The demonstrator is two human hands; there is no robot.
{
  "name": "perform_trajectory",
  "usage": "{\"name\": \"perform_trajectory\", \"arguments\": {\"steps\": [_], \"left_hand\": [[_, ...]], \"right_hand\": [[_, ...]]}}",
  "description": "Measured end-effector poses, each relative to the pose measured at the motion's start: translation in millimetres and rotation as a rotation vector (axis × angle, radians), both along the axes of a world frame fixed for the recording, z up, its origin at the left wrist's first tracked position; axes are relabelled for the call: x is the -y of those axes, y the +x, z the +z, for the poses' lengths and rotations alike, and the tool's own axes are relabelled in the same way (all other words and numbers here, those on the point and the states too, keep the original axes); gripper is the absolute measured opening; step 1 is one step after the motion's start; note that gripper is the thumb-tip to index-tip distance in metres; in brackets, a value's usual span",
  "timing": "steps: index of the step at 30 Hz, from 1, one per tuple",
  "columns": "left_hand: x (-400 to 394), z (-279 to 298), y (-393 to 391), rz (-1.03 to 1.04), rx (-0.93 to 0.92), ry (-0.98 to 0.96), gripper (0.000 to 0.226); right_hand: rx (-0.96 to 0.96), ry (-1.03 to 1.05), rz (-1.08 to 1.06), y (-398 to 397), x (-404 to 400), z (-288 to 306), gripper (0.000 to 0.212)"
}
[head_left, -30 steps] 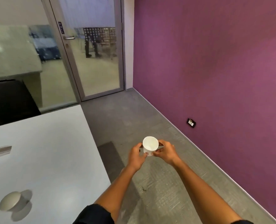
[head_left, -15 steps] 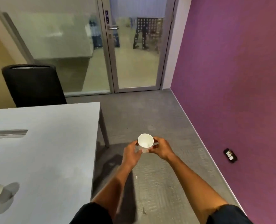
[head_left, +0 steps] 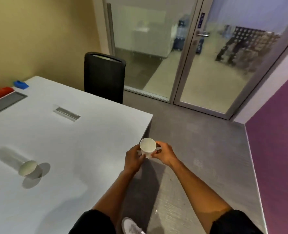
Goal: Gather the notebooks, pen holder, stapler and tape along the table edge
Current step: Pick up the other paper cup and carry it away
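Both hands hold a white cup-shaped pen holder (head_left: 147, 146) just past the near right edge of the white table (head_left: 82, 149). My left hand (head_left: 133, 159) grips its left side and my right hand (head_left: 163, 153) its right side. The holder looks empty from above. At the table's far left lie a red object (head_left: 1, 92) that may be the stapler and a blue object (head_left: 21, 84) that may be the tape dispenser. No notebooks are in sight.
A pale rounded object (head_left: 27, 168) stands on the table at the left. Two grey cable slots (head_left: 67, 112) are set in the tabletop. A black chair (head_left: 104, 76) stands at the far side. Glass door (head_left: 221, 65) behind, purple wall (head_left: 275, 132) on the right.
My view has swung left, bringing more of the table and the red and blue objects into sight. Both hands still hold the pen holder, now closer to the table's edge.
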State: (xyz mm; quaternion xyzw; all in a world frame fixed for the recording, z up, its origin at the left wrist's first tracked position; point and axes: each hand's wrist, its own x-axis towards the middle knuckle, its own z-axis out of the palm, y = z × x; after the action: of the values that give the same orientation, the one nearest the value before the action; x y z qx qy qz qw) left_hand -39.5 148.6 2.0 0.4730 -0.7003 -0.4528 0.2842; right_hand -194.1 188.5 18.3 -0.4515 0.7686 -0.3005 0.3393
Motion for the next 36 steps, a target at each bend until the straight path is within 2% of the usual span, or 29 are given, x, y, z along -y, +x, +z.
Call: {"name": "perform_trajectory", "arguments": {"steps": [11, 19, 26, 36], "left_hand": [[155.6, -2.2, 58.6, 0.457, 0.049, -0.025, 0.043], [234.7, -23.0, 96.5, 0.777, 0.034, 0.057, 0.044], [292.8, -46.4, 105.6, 1.026, -0.005, 0.169, 0.039], [357.5, -78.4, 109.2, 1.239, -0.094, 0.320, 0.030]], "right_hand": [[0.012, -0.058, 0.494, 52.3, 212.5, 20.5, 0.058], [0.048, -0.071, 0.742, 104.5, 335.2, -12.7, 0.050], [0.108, 0.024, 0.895, 133.9, 421.5, -50.2, 0.049], [0.152, 0.122, 0.911, 164.4, 490.6, -101.4, 0.052]]}}
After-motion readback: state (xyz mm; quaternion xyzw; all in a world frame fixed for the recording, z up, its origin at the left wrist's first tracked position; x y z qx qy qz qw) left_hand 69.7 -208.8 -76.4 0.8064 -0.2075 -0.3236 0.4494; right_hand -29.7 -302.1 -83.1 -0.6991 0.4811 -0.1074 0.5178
